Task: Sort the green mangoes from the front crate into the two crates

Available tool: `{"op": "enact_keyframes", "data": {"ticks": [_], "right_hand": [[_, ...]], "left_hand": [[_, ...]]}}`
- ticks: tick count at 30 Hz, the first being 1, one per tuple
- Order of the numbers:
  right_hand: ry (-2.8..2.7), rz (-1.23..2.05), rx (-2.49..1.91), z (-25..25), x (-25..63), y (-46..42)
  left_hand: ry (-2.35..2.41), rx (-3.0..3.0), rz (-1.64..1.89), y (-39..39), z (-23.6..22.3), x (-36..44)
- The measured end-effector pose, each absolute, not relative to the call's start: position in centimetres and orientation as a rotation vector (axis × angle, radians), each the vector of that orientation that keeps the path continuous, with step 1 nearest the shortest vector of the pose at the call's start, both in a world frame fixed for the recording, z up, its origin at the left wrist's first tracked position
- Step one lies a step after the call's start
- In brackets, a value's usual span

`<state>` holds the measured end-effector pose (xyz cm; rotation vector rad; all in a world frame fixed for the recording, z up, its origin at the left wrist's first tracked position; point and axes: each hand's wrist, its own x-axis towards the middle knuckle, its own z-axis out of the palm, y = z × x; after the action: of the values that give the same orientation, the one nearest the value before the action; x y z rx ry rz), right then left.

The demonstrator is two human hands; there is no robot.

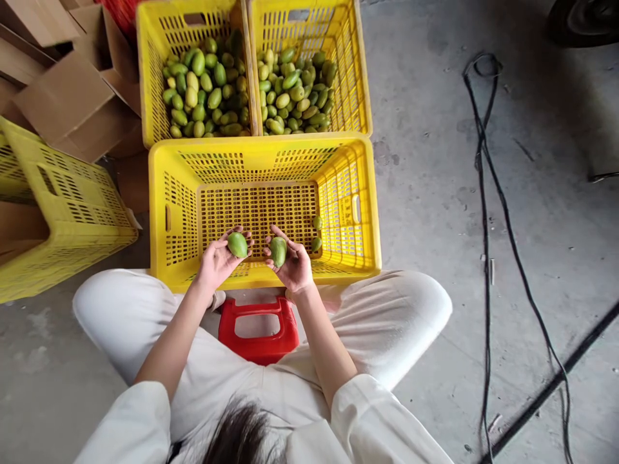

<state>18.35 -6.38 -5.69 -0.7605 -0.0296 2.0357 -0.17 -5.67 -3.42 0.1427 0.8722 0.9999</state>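
Observation:
My left hand is turned palm up, its fingers curled round a smooth green oval fruit. Level with it, a second green oval fruit, a little duller, rests in my right hand, held by thumb and fingers. Both hands are over the near side of a yellow plastic crate with slotted walls. Two small green fruits lie at the right end of this crate's floor. The exact kind of fruit is not clear.
Behind stand a left yellow crate and a right yellow crate, each partly filled with green and yellowish fruits. Cardboard boxes and another yellow crate are at left. A red plastic stool is between my legs; black cable crosses the floor.

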Motion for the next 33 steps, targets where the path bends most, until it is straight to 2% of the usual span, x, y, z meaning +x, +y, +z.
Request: {"op": "enact_keyframes", "data": {"ticks": [7,14,18,25,29,33], "right_hand": [[0.004,1.992,-0.788,-5.8,17.7,-6.7],[0.026,2.081,-0.842,-6.5,17.7,-6.7],[0.061,2.018,-0.742,-5.8,18.0,-6.3],[-0.006,1.953,-0.78,-5.8,18.0,-6.7],[-0.065,2.055,-0.79,-6.7,17.8,-7.2],[-0.091,2.145,-0.754,-7.1,17.9,-7.1]], "left_hand": [[0.877,0.274,0.95,-6.1,-3.7,-0.1],[0.939,0.192,0.975,-5.7,-4.0,0.1],[0.928,0.083,1.009,-5.4,-3.7,0.0],[0.935,0.276,0.972,-6.0,-4.0,0.0],[0.945,0.354,0.853,-6.2,-4.4,0.0],[0.9,0.229,0.895,-5.8,-4.2,0.0]]}}
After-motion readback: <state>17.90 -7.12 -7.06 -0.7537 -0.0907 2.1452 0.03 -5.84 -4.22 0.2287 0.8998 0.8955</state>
